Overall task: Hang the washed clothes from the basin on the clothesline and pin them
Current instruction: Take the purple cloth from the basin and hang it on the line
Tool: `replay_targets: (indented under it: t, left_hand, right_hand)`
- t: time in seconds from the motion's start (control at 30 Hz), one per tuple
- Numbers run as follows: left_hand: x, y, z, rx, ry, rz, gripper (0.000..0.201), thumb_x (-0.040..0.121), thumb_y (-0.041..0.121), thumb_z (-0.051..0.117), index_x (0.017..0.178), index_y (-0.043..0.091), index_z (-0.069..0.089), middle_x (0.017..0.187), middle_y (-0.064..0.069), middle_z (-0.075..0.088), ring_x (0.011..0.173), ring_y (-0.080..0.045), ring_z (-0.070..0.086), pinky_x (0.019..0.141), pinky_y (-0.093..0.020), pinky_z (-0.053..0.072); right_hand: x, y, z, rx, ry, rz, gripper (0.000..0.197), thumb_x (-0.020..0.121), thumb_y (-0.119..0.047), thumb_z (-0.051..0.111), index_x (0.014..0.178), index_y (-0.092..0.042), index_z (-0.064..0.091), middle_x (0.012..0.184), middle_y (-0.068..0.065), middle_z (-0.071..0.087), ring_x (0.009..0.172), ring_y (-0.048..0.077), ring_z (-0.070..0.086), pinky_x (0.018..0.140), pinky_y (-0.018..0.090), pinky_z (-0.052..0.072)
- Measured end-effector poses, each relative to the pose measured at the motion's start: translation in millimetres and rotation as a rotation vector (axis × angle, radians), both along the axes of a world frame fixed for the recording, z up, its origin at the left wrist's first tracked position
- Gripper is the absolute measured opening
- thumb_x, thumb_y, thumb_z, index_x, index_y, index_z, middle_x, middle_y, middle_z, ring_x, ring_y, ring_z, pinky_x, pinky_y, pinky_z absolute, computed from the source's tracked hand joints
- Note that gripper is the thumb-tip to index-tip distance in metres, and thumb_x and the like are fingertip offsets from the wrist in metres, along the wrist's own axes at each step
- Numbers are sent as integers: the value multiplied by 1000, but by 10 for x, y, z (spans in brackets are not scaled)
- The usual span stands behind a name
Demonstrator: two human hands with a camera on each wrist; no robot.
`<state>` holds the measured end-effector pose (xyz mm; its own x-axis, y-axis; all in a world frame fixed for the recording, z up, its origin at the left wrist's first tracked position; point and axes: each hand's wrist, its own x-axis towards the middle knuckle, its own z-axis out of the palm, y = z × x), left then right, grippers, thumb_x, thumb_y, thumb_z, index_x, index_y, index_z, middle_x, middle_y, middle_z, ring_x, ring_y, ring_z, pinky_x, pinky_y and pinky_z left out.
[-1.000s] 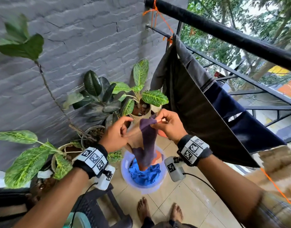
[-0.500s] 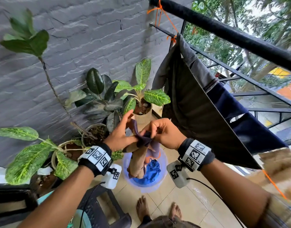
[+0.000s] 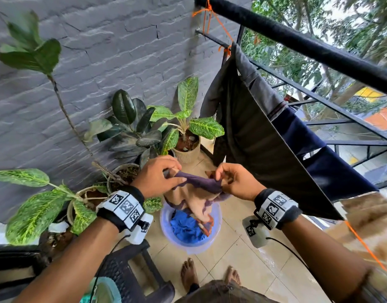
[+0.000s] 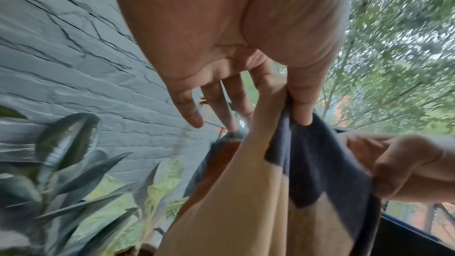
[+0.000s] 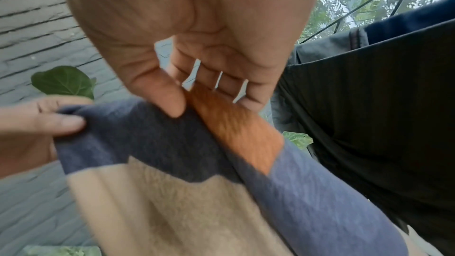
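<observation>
A wet garment (image 3: 194,193) in purple, beige and orange hangs between both hands above the pale blue basin (image 3: 216,219). My left hand (image 3: 157,178) pinches its purple edge between thumb and forefinger (image 4: 290,104). My right hand (image 3: 234,180) pinches the other end, thumb on the purple and orange cloth (image 5: 187,104). A blue cloth (image 3: 186,228) lies in the basin. The orange clothesline (image 3: 365,246) runs from the railing down to the right. A dark grey garment (image 3: 253,132) and a navy one (image 3: 328,158) hang on it.
Potted plants (image 3: 183,130) crowd the grey brick wall (image 3: 100,62) on the left. A black railing (image 3: 297,40) runs along the top right. A dark plastic stool (image 3: 127,274) stands at the lower left. My bare feet (image 3: 190,274) stand on the wet tiled floor behind the basin.
My hands have drawn apart, spreading the garment's top edge sideways. It hung bunched in a narrow strip before; now its beige and orange parts show.
</observation>
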<state>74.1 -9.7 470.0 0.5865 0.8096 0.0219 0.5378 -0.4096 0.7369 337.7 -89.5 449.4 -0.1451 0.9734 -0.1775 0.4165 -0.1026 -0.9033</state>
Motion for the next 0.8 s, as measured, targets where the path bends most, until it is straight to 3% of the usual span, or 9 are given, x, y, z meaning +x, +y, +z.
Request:
replay_targets:
  t: [0.1,0.2,0.3,0.37,0.47,0.53,0.63,0.73,0.8]
  left_hand:
    - [110,-49,76,68,-16,-76,17,68,22,80,80,23,69,109,3,68,113,-9,58,97,-23,44]
    - [210,-85,173,81,24,-133,14,68,23,68,68,13,59,80,2,61,80,-18,60,72,-38,51]
    - [263,-121,240,94,67,-121,24,70,28,66,63,19,44,65,0,50,65,-17,51,58,-34,43]
    - [265,-130,269,92,73,-120,25,71,27,66,63,21,43,62,1,49,61,-12,48,55,-30,36]
    - [214,-114,240,78,87,-104,29,74,20,73,67,18,46,56,4,44,55,-7,44,49,-24,28]
    - [164,-97,214,69,96,-90,35,76,24,78,67,18,45,55,5,42,54,-7,41,48,-21,27]
    - [121,-70,224,70,87,-63,39,74,29,80,63,24,42,55,4,43,55,-8,40,49,-21,28]
    - [100,-33,322,74,58,-56,40,76,26,75,58,26,39,55,3,44,55,-9,40,49,-23,29]
    - [69,-1,407,69,35,-40,39,78,24,73,58,23,39,55,1,46,55,-10,41,52,-28,35]
  right_hand:
    - [3,-19,5,-77,-57,122,44,69,-8,68,105,-32,61,100,-4,63,75,12,58,69,29,52]
    - [-57,32,34,-82,-49,144,40,78,-25,75,108,-47,62,105,-7,67,84,12,63,81,30,51]
    - [-124,81,46,-27,-172,187,9,82,-33,76,87,-34,67,75,-10,62,66,8,54,66,29,45]
    - [-139,91,27,34,-240,163,12,84,-34,74,80,-28,65,67,-5,58,61,12,50,62,32,44]
    - [-107,76,-9,44,-207,81,12,86,-34,71,83,-26,63,73,4,66,67,20,60,70,40,52]
    - [-99,47,-59,8,-141,28,15,86,-37,68,83,-24,61,77,7,67,70,20,61,75,43,51]
    - [-173,-8,-136,-86,36,-16,24,84,-39,64,82,-16,57,80,15,63,77,29,61,78,48,49]
    - [-307,-96,-118,-171,69,32,14,88,-34,67,89,-23,58,77,-7,60,70,3,57,68,27,46]
    - [-359,-177,-135,-211,-28,120,21,89,-29,71,106,-31,59,85,-14,64,74,-4,60,68,14,43]
